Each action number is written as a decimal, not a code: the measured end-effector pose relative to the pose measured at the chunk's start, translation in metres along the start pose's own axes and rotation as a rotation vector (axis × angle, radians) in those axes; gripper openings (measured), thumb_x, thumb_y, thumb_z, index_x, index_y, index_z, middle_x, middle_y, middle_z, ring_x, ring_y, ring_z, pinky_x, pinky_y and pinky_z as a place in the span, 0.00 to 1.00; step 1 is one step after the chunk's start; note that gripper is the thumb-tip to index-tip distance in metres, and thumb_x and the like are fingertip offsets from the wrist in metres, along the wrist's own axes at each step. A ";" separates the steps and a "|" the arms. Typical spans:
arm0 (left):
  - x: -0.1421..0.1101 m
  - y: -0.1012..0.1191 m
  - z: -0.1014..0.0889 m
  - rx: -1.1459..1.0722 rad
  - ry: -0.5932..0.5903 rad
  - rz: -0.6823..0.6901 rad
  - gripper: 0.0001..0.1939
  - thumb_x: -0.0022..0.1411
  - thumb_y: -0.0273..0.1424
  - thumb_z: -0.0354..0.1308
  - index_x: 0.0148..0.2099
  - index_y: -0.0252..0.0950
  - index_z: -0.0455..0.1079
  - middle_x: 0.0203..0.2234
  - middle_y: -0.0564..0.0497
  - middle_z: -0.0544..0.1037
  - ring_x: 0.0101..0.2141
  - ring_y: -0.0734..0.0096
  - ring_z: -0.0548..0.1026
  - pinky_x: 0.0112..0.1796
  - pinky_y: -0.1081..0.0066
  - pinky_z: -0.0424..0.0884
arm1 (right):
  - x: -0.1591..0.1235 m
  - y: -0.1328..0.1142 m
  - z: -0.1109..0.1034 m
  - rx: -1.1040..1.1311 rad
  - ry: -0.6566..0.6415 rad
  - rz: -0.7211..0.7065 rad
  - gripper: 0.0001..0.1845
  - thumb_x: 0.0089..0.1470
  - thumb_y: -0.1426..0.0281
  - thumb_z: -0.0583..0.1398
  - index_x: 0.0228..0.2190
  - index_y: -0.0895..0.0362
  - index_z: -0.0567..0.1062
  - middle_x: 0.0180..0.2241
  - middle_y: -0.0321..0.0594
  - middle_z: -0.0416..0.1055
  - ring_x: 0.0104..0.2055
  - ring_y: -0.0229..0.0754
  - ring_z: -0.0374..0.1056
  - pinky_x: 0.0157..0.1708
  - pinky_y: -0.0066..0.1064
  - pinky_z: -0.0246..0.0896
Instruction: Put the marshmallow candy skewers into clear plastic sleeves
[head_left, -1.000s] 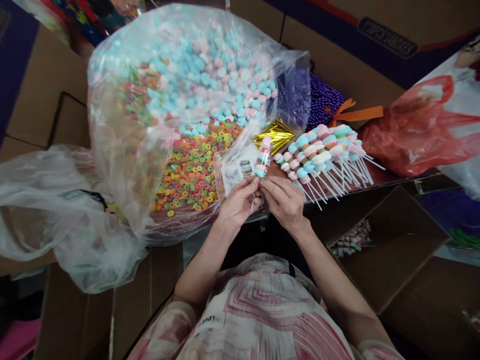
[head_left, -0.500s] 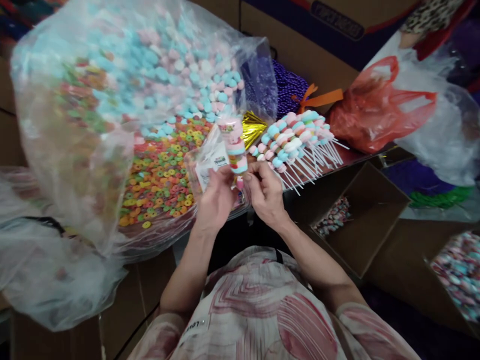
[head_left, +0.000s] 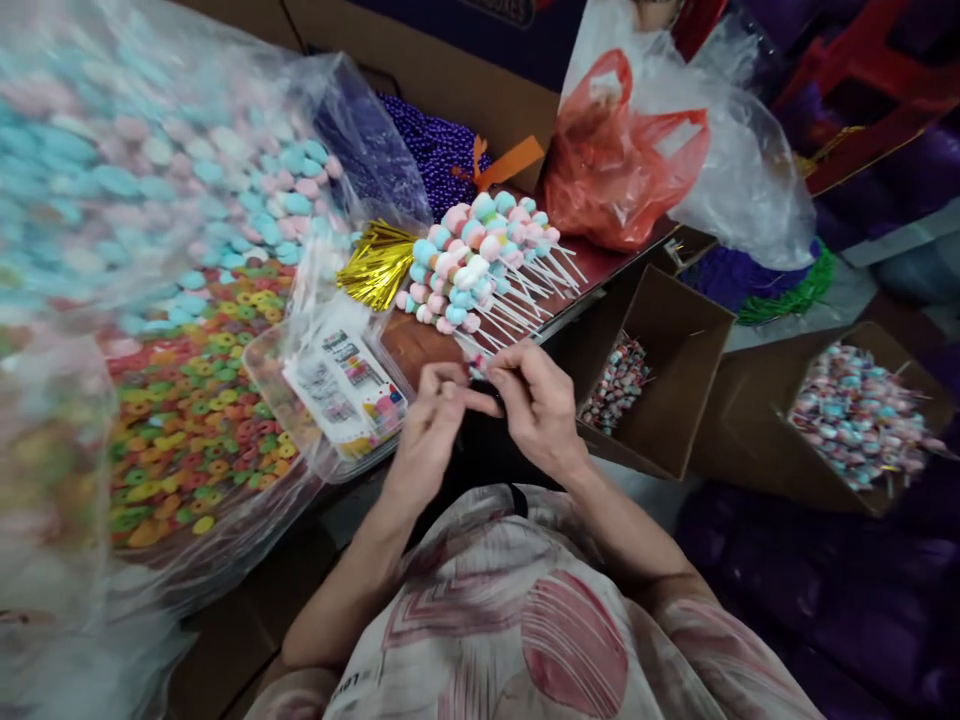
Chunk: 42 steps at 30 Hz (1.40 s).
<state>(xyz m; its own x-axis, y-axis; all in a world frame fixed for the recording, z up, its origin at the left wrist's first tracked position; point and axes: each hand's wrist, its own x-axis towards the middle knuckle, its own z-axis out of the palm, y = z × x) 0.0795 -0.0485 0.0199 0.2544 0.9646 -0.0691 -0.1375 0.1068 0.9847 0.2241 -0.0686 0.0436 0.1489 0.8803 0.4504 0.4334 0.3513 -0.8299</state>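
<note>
My left hand (head_left: pixel 427 420) is closed, its fingertips bunched around the end of a bagged candy skewer (head_left: pixel 476 366), of which only a small pink and white bit shows; the rest is hidden. Against it, my right hand (head_left: pixel 538 400) pinches thumb to fingers; what it grips is too small to make out. Just beyond the hands lies a stack of marshmallow skewers (head_left: pixel 480 260) in pink, blue and white, their white sticks towards me. Gold twist ties (head_left: pixel 377 265) fan out beside the stack. Near my left hand is a clear plastic tray (head_left: pixel 262 365) with printed labels (head_left: pixel 345 385).
Loose marshmallows (head_left: pixel 247 215) and gummy rings (head_left: pixel 225 400) lie in a big clear bag on the left. A red plastic bag (head_left: pixel 615 160) stands at the table's far right. Below it are two cardboard boxes (head_left: pixel 675 390) holding wrapped candy. Purple beads (head_left: pixel 427 140) lie behind.
The view has swung right, so the table's contents sit further left. The bagged skewer stood upright above my hands before; now only a small bit shows between my fingers.
</note>
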 end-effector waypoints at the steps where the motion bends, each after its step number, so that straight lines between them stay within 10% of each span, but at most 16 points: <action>1: -0.002 -0.004 0.010 -0.007 -0.021 -0.079 0.26 0.66 0.53 0.57 0.30 0.37 0.79 0.39 0.45 0.78 0.46 0.62 0.75 0.52 0.63 0.70 | -0.006 0.001 -0.007 0.006 0.034 0.036 0.08 0.66 0.74 0.56 0.33 0.55 0.71 0.31 0.35 0.69 0.33 0.37 0.66 0.35 0.31 0.62; 11: 0.014 -0.018 0.085 -0.364 -0.166 -0.591 0.11 0.50 0.38 0.73 0.31 0.36 0.81 0.25 0.50 0.78 0.29 0.71 0.73 0.34 0.69 0.71 | -0.073 0.038 -0.054 0.448 0.329 0.681 0.06 0.57 0.65 0.66 0.33 0.53 0.83 0.23 0.34 0.71 0.24 0.35 0.61 0.25 0.29 0.55; 21: 0.022 -0.025 0.105 -0.174 -0.274 -0.438 0.10 0.63 0.26 0.61 0.28 0.38 0.73 0.22 0.52 0.73 0.21 0.74 0.71 0.25 0.69 0.69 | -0.084 0.061 -0.069 0.722 0.209 0.972 0.14 0.42 0.61 0.76 0.27 0.55 0.81 0.20 0.33 0.66 0.21 0.31 0.57 0.21 0.24 0.55; 25: 0.021 0.008 0.065 0.164 -0.378 -0.045 0.07 0.60 0.23 0.63 0.35 0.40 0.80 0.37 0.47 0.81 0.39 0.65 0.78 0.45 0.65 0.73 | -0.087 0.075 -0.076 0.759 0.412 1.014 0.16 0.40 0.63 0.77 0.28 0.55 0.80 0.22 0.30 0.66 0.20 0.27 0.52 0.19 0.20 0.52; 30: 0.017 0.027 -0.045 0.581 0.162 -0.023 0.02 0.62 0.31 0.64 0.38 0.41 0.78 0.36 0.49 0.78 0.36 0.66 0.74 0.42 0.67 0.71 | -0.083 0.103 -0.083 0.746 0.495 1.115 0.23 0.40 0.58 0.76 0.36 0.57 0.82 0.30 0.35 0.71 0.22 0.26 0.53 0.18 0.20 0.51; 33: 0.017 0.011 -0.093 0.943 0.283 -0.045 0.18 0.46 0.29 0.73 0.41 0.40 0.75 0.41 0.48 0.75 0.42 0.60 0.72 0.47 0.62 0.68 | -0.071 0.100 -0.071 0.657 0.400 1.073 0.19 0.41 0.61 0.75 0.35 0.57 0.83 0.29 0.35 0.70 0.22 0.28 0.56 0.19 0.22 0.51; 42: 0.030 -0.015 -0.109 0.838 0.327 -0.021 0.08 0.56 0.25 0.64 0.27 0.38 0.70 0.22 0.56 0.67 0.26 0.72 0.64 0.31 0.70 0.58 | -0.035 0.042 -0.006 0.502 0.178 0.721 0.09 0.56 0.64 0.67 0.37 0.55 0.82 0.25 0.34 0.71 0.22 0.31 0.57 0.21 0.25 0.50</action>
<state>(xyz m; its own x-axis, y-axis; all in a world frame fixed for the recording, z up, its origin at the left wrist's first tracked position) -0.0148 0.0054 -0.0148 -0.0534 0.9986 -0.0044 0.6397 0.0376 0.7677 0.2427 -0.0864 -0.0047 0.3883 0.8933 -0.2265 -0.2522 -0.1334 -0.9584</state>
